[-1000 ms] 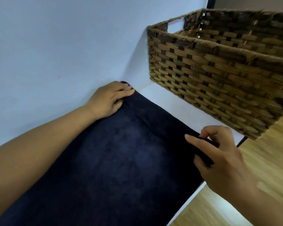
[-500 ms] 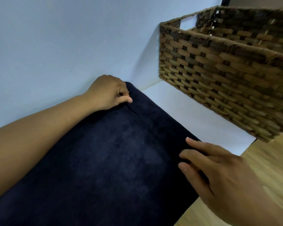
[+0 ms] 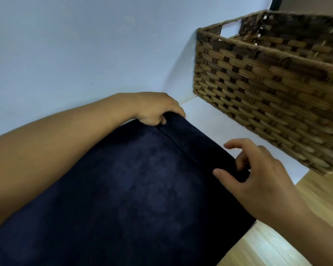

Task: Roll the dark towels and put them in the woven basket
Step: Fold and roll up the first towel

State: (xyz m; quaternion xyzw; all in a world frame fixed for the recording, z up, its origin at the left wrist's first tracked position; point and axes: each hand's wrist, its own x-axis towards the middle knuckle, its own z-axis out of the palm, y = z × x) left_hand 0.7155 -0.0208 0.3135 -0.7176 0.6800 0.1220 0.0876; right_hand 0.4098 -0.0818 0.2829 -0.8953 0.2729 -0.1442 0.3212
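Navy towel [image 3: 133, 189] flat on white tabletop [image 3: 210, 121], far edge turned over, near the woven basket [image 3: 258, 89]. Left hand [image 3: 154, 108] curled round that edge; right hand [image 3: 258, 175] pinching it too.

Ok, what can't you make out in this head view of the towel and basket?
Head view:
woven basket: near wall hides its floor; right end blurred.
dark towel: near end cut off at the bottom edge.
left hand: fingertips hidden behind the towel's rolled edge.
right hand: its fingers hide whether the grip has closed.
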